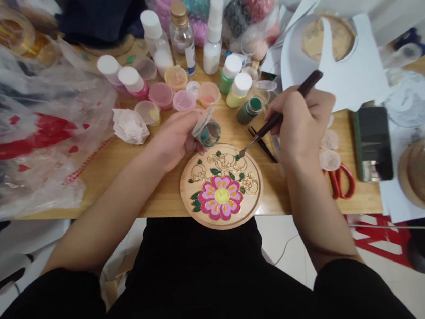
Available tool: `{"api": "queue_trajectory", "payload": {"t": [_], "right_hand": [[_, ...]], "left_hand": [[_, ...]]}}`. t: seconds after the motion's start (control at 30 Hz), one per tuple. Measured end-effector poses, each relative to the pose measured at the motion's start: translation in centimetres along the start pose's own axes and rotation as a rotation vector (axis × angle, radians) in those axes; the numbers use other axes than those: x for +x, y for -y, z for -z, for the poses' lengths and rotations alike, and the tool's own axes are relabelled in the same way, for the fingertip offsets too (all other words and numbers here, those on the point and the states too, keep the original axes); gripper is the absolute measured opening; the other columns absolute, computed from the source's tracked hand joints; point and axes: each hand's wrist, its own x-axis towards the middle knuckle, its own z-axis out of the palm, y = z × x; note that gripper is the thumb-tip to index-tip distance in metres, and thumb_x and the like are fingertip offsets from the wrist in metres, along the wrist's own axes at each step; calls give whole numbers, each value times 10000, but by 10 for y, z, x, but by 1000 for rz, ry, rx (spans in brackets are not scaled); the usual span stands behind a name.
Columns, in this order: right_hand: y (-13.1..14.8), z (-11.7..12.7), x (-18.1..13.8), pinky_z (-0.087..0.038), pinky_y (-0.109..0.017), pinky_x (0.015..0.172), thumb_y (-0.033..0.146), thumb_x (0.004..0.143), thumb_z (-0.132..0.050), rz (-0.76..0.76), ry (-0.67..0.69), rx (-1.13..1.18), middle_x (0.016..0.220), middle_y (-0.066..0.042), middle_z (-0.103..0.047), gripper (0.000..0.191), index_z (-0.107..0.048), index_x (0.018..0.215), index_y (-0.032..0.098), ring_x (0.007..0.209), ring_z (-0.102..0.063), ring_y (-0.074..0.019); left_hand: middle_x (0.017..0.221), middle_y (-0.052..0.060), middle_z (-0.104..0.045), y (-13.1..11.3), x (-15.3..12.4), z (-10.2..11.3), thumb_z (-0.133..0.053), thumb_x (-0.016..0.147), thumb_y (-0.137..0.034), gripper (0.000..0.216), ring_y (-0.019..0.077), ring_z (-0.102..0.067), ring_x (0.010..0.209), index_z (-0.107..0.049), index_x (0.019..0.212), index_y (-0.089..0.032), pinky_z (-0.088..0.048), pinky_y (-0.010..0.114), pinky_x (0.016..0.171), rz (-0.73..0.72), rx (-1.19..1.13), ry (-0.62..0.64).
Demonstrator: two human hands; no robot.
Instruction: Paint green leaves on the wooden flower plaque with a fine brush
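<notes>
A round wooden disc (203,213) lies at the table's near edge, bearing a pink flower with a yellow centre, green leaves and gold wire outlines. My left hand (174,138) is closed on a small open pot of dark green colour (206,132), tilted just above the disc's far rim. My right hand (302,118) pinches a dark-handled tool (282,112) like a pen, with its metal tip touching the gold outlines at the disc's upper right.
Several small colour pots and white-capped bottles (174,89) crowd the table behind the disc. A crumpled tissue (130,126) and plastic bags (21,130) lie left. Right of my hand are red-handled scissors (340,181), a phone (372,142), white paper (344,67) and more wooden discs (417,174).
</notes>
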Motion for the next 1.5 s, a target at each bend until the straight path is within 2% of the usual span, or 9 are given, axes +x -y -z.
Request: {"api": "queue_trajectory", "payload": {"t": [0.2, 0.4, 0.5, 0.6, 0.77, 1.0, 1.23, 1.4, 1.5], "right_hand": [[1, -1, 0, -338, -252, 463, 191, 864, -499, -12, -6, 8, 500, 28, -447, 356, -502, 509, 212, 469, -465, -94], [2, 2, 0, -312, -247, 438, 197, 833, -535, -31, -3, 10, 471, 35, -475, 346, -520, 488, 210, 438, -438, -86], [1, 3, 0, -322, -247, 446, 184, 836, -536, -20, 5, -8, 480, 32, -491, 351, -531, 486, 209, 445, -454, -85], [0, 2, 1, -315, -238, 438, 170, 853, -514, 8, -2, -7, 476, 37, -484, 378, -521, 477, 211, 439, -458, -80], [-1, 2, 1, -280, -234, 424, 124, 830, -516, 30, -20, 36, 458, 49, -473, 368, -532, 470, 199, 403, -414, -60], [5, 3, 0, -304, -236, 446, 94, 809, -486, -4, 3, 14, 486, 44, -476, 341, -520, 484, 194, 438, -435, -67], [2, 1, 1, -287, -240, 448, 73, 761, -462, 4, -39, 81, 466, 46, -446, 314, -503, 473, 191, 431, -398, -63], [1, 4, 0, -302, -241, 464, 92, 807, -475, -10, 15, -4, 490, 40, -475, 320, -521, 506, 190, 459, -439, -73], [2, 3, 1, -293, -242, 453, 81, 784, -470, -21, 25, 3, 476, 43, -479, 312, -523, 497, 190, 446, -437, -75]], "left_hand": [[614, 5, -607, -4, -3, -4, -448, 943, -93, 308, 77, -499, 448, -625, 695, -136, -392, 208, 427, 31, 19, -37], [624, -7, -618, 1, 2, 0, -561, 941, -255, 213, 74, -541, 483, -630, 764, -158, -406, 171, 464, 7, -14, -4], [621, -5, -613, 2, 2, 1, -548, 943, -256, 230, 70, -541, 475, -631, 755, -154, -402, 163, 460, 6, -17, -7], [620, -1, -610, 0, 1, -1, -551, 936, -225, 243, 63, -527, 458, -621, 717, -146, -398, 160, 448, 2, -15, -11], [600, 11, -600, -3, -2, -5, -439, 925, -99, 317, 73, -499, 437, -624, 669, -133, -394, 180, 402, 2, 11, -41], [611, -1, -606, 0, 1, -1, -576, 935, -257, 242, 74, -534, 470, -621, 723, -150, -398, 172, 448, -4, -11, -6], [624, 14, -620, 1, 1, 1, -505, 914, -160, 257, 93, -515, 486, -645, 699, -159, -401, 210, 444, -8, 8, -7], [634, 2, -621, 2, 2, 3, -563, 933, -252, 222, 80, -542, 483, -642, 751, -151, -411, 187, 460, -7, 1, 3], [627, 1, -620, 2, 2, 3, -597, 927, -279, 201, 82, -561, 485, -648, 784, -147, -417, 181, 459, 1, -14, 3]]}}
